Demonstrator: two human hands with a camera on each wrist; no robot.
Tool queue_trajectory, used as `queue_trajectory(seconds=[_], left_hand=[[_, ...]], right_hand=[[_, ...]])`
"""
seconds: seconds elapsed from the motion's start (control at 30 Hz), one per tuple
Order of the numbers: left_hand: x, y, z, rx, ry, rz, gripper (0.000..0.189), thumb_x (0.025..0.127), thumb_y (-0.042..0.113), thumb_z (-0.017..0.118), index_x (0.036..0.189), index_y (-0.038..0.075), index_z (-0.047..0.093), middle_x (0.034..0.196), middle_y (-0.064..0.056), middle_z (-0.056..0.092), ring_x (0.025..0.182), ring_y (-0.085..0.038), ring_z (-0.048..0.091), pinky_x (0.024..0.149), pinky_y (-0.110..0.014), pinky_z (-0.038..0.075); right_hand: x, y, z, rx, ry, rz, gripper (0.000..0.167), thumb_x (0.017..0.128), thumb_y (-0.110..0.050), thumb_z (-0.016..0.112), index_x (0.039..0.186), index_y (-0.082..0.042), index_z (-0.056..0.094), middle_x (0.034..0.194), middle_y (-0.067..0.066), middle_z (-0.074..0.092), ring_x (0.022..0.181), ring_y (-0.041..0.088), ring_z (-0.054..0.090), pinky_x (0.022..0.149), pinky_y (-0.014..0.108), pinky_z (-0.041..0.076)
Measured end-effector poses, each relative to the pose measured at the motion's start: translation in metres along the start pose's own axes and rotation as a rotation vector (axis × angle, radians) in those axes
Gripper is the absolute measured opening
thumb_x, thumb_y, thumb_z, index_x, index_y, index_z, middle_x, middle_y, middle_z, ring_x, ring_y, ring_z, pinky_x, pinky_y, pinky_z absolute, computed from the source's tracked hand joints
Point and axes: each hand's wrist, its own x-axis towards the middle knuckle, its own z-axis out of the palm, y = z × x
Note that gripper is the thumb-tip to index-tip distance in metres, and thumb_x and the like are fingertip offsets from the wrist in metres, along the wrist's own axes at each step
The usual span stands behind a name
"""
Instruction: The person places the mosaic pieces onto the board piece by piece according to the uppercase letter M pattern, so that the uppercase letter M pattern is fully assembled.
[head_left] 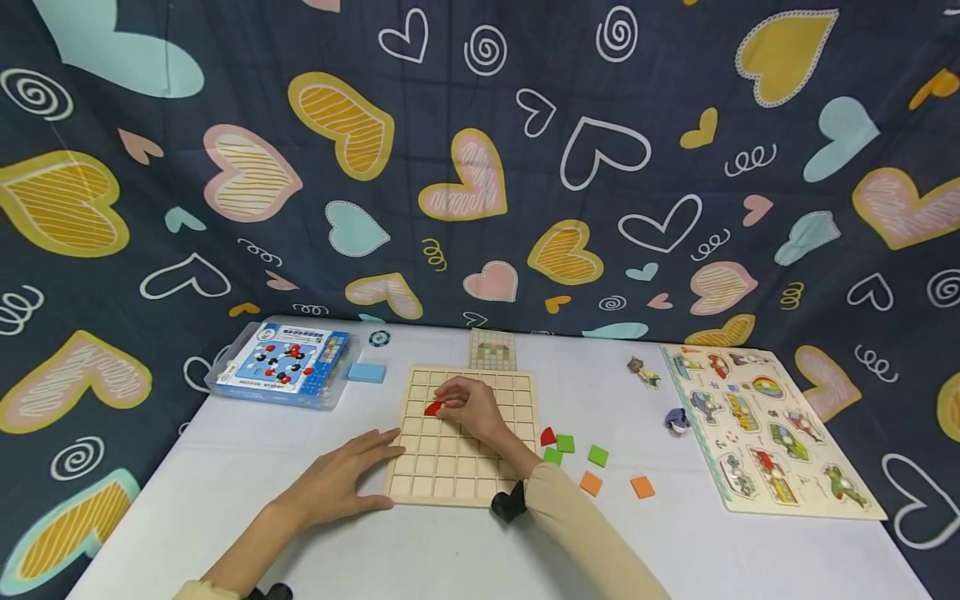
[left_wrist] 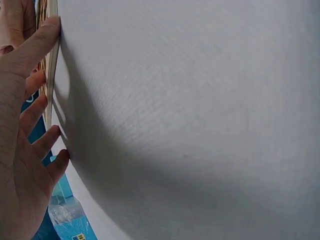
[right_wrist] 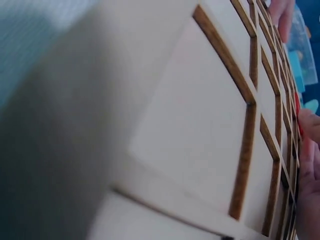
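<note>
A wooden grid board (head_left: 420,487) with square compartments lies in the middle of the table. My right hand (head_left: 474,408) is over its upper left part, fingertips pinching a red quarter-round piece (head_left: 432,408) at one of the cells. In the right wrist view that red piece (right_wrist: 297,107) shows as a thin strip by the fingertips. My left hand (head_left: 337,479) rests at the board's left edge, fingers spread and fairly straight, fingertips touching the rim. The left wrist view shows the thumb of my left hand (left_wrist: 25,165) along the board's side.
Right of the board lie another red piece (head_left: 548,437), green squares (head_left: 597,455) and orange squares (head_left: 642,487). A patterned card (head_left: 492,349) sits behind it. A boxed set (head_left: 281,364) and a blue block (head_left: 367,372) stand left; a picture puzzle (head_left: 772,433) and small figurines (head_left: 677,421) right.
</note>
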Motion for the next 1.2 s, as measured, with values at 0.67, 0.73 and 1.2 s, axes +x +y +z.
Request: queue_trajectory(seconds=[0.67,0.73,1.2], left_hand=[[0.001,0.001,0.0,-0.006,0.006,0.0,0.07,0.078,0.057,0.069,0.135,0.019,0.055,0.15,-0.005,0.039,0.135,-0.037,0.037,0.097,-0.06,0.042],[0.0,0.001,0.001,-0.008,0.005,-0.002,0.07,0.078,0.058,0.069,0.135,0.019,0.055,0.15,-0.005,0.039,0.135,-0.037,0.037,0.097,-0.06,0.043],[0.0,0.0,0.001,0.007,0.015,0.002,0.07,0.078,0.059,0.068,0.135,0.019,0.055,0.15,-0.005,0.04,0.134,-0.037,0.037,0.096,-0.059,0.043]], right_hand=[[-0.016,0.02,-0.048,0.124,0.016,0.032,0.026,0.085,0.011,0.064,0.11,0.015,0.059,0.107,0.035,0.062,0.1,0.045,0.062,0.082,0.032,0.057],[-0.023,0.021,-0.059,0.138,0.036,0.051,0.027,0.085,0.012,0.063,0.111,0.016,0.058,0.109,0.036,0.061,0.101,0.045,0.062,0.083,0.032,0.056],[-0.081,0.012,-0.144,-0.03,0.169,0.19,0.027,0.087,-0.001,0.068,0.112,0.007,0.063,0.111,0.028,0.064,0.094,0.022,0.067,0.078,0.023,0.056]])
